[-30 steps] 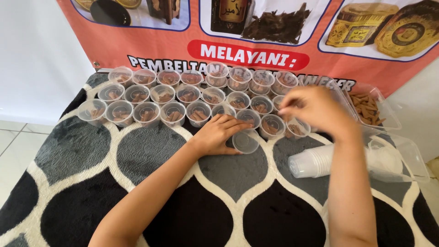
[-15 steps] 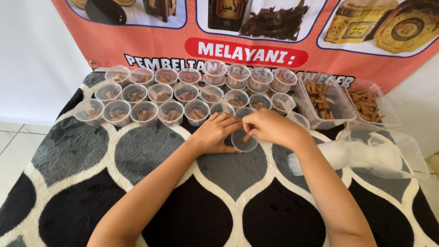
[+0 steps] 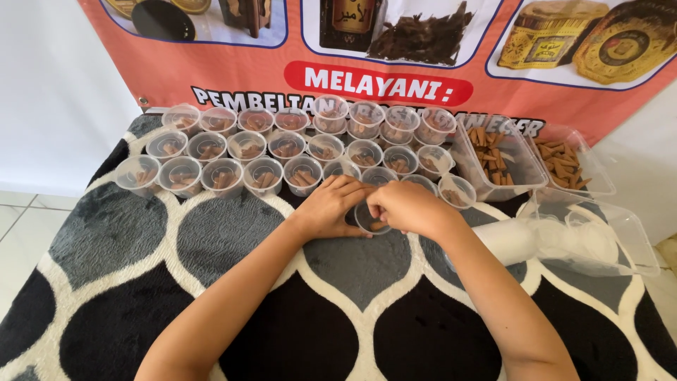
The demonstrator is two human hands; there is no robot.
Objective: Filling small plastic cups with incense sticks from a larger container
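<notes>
Looking down, I saw my left hand (image 3: 331, 206) and my right hand (image 3: 403, 206) meet around one small clear cup (image 3: 371, 220) on the patterned rug (image 3: 233, 233). The cup sat right between my fingers, with a brown piece inside it. My left fingers curled against the cup's side and held it steady. My right fingers were bent over the rim, but I could not tell if they pinched a piece or were loose. To do this step well, I judged I should keep the cup flat and drop the pieces gently so none fell out. Both my arms reached forward and came together in a point at the cup. Just past my fingers stood rows of filled cups (image 3: 268, 152). Beyond my right fingers sat a clear tub of brown sticks (image 3: 493, 155), and beside my right arm lay a stack of empty cups (image 3: 522, 240).
</notes>
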